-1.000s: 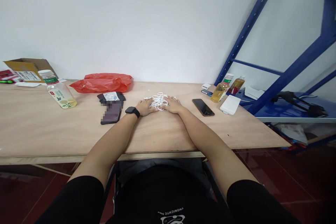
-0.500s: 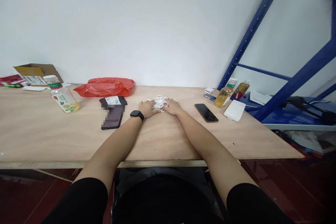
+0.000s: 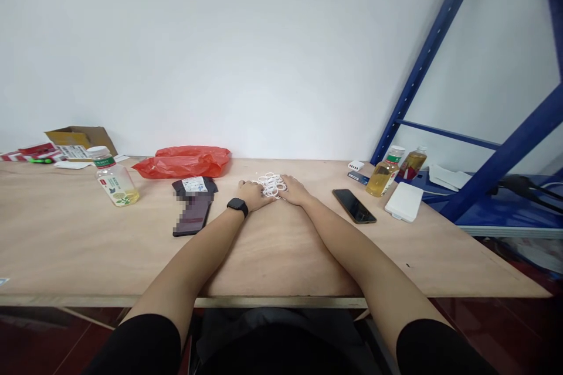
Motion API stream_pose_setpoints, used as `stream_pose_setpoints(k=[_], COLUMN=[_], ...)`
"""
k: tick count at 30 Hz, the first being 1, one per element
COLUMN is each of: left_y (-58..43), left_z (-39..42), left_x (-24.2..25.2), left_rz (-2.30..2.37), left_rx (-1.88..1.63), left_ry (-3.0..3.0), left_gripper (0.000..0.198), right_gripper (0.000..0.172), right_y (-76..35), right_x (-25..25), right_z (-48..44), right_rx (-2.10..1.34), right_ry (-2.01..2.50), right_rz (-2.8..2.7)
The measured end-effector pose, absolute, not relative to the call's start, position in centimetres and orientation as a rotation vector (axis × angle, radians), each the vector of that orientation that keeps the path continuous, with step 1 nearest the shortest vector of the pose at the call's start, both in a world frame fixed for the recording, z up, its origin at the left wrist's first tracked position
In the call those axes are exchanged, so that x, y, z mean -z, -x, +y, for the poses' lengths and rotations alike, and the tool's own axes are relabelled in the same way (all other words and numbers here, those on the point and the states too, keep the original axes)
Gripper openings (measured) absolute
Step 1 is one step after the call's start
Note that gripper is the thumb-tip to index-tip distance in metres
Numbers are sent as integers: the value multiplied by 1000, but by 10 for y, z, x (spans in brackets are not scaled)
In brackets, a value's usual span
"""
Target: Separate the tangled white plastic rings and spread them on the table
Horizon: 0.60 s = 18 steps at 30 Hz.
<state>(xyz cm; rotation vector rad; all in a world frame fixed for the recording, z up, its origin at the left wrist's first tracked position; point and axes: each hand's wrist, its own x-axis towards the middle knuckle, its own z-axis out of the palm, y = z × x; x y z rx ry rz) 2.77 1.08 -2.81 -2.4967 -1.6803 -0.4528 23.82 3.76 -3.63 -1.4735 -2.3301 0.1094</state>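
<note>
The left hand point(image 3: 254, 196) and the right hand point(image 3: 295, 191) are laid against opposite sides of a heap of white rings point(image 3: 273, 184), so that the rings are enclosed between them. Neither appears clenched into a fist, but the fingers are partly hidden, and it cannot be told whether any ring is gripped.

Both forearms are stretched across a wooden table point(image 3: 281, 252), beyond whose right side a blue metal frame point(image 3: 433, 50) is seen. Near the wall, a red plastic bag point(image 3: 185, 163) and, farther left, an open cardboard box point(image 3: 83, 142) are placed. A clear bottle point(image 3: 116, 187) is stood at the left, well apart from the hands; an amber bottle point(image 3: 382, 179) is stood at the right. Nearer the right arm, a white case point(image 3: 403, 202) and a black phone point(image 3: 354, 206) are laid flat. A dark watch point(image 3: 238, 205) is worn on the left wrist.

As for progress, most of the visible rings are brought together in one place, which may be judged well advanced. Within the heap, however, they are overlapped at random: no row, stack or sorting is shown, and its edges are left loose beside the fingers.
</note>
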Motion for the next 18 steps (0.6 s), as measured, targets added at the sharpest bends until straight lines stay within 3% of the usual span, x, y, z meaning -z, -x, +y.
stream_pose_setpoints(k=[5, 10, 18], left_y=[-26, -27, -28], left_z=[15, 12, 0], left_x=[27, 24, 25], left_rz=[-1709, -1679, -1499], left_rx=[448, 440, 588], left_ry=[2507, 2490, 2518], left_gripper=[68, 68, 45], right_gripper=[63, 44, 15], right_y=[-240, -238, -235], right_x=[36, 35, 32], right_z=[37, 31, 21], right_rx=[-26, 151, 195], right_ry=[1399, 1164, 1025], right_rz=[-2357, -2452, -2428])
